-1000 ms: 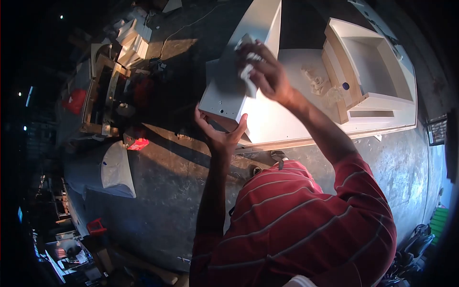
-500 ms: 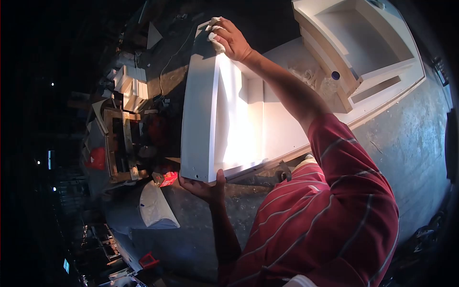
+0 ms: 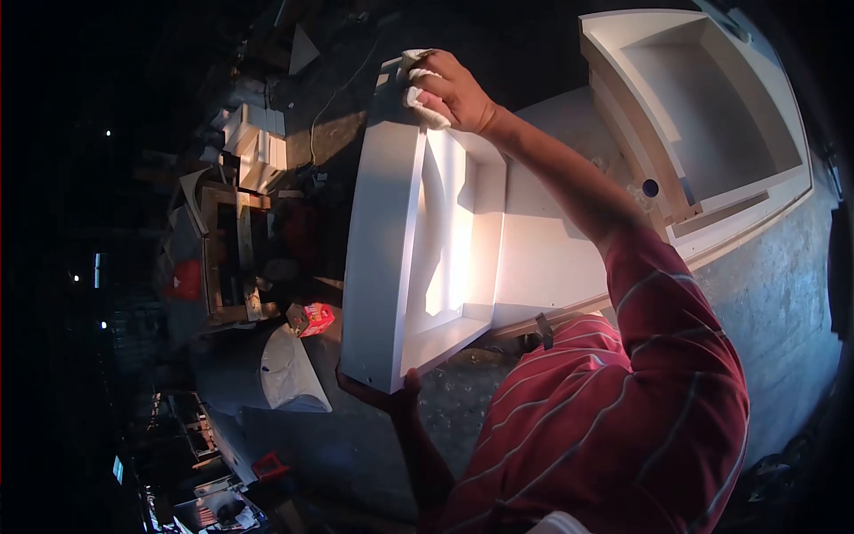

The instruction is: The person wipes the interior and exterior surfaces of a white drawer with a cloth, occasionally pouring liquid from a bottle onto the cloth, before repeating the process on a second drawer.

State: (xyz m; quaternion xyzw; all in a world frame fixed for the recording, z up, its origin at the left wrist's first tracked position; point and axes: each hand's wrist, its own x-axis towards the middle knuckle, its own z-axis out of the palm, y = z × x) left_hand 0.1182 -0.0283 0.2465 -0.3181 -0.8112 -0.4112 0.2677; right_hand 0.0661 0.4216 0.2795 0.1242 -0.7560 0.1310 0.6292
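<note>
In the head view, a white open box-like furniture piece (image 3: 378, 240) is tilted up in front of me, its outer side panel toward the left. Under its lower corner is my left hand (image 3: 387, 393), with the thumb on the near face and the fingers curled beneath the panel. At the far upper end, my right hand (image 3: 458, 93) is closed around a crumpled white cloth (image 3: 431, 109) and presses it on the panel's top edge. Sunlight falls on the inside of the box.
A larger curved white piece (image 3: 752, 116) lies on a white board (image 3: 543, 258) at right, beside a dark round cap (image 3: 650, 188). A red box (image 3: 314, 319), a wooden frame (image 3: 213, 254) and stacked white pieces (image 3: 262, 160) are at left on the dark floor.
The lower corner of the white box has dropped and shifted slightly right, with my left hand under it. My right hand and cloth have moved slightly right and down in the view.
</note>
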